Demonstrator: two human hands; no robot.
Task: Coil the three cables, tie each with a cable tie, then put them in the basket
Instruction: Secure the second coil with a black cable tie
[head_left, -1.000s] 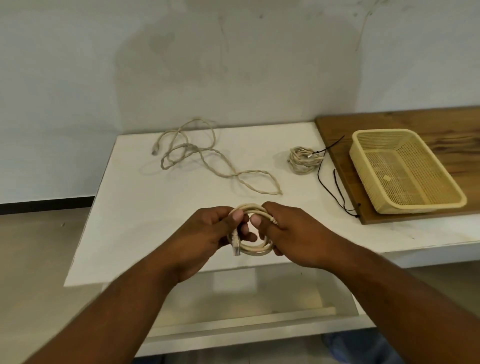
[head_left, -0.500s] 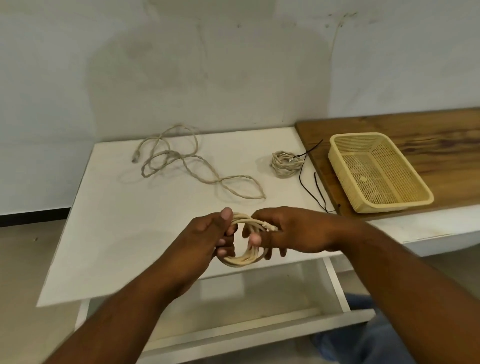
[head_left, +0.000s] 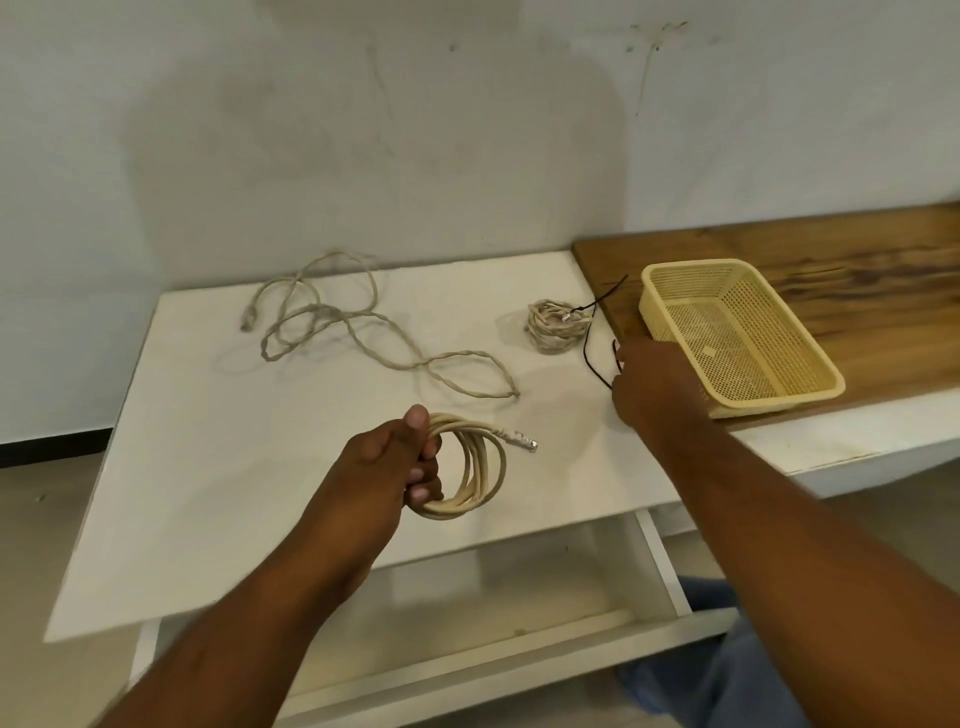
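1. At the far left of the desk (head_left: 208, 467), the loose cable (head_left: 363, 338) lies sprawled and twisted, uncoiled, well apart from both hands.
2. Nearer the front edge, the left hand (head_left: 384, 467) is clamped on the coil (head_left: 472, 467), thumb over the top of the loops and fingers through the middle; one plug end sticks out to the right. Half a second ago both hands held this coil together; now the left holds it alone.
3. Right of centre, a tied coil (head_left: 553, 325) rests on the desk, with a black tie end sticking up from it.
4. Beside it, the right hand (head_left: 649, 384) has left the coil and reached out to the black ties (head_left: 589, 358) lying at the edge of the wooden board (head_left: 857, 280). Its fingers are curled down at the ties, but whether they have closed on one I cannot tell.
5. At the far right, the basket (head_left: 649, 280) sits on the board just beyond the right hand, with no cable in it.
6. Judged from this, the coiling of the second cable is done and the tying step is beginning. One cable looks tied, one is ready for its tie, one is not yet coiled, and none is in the basket.
7. With one hand on the coil, the loops could spring loose.
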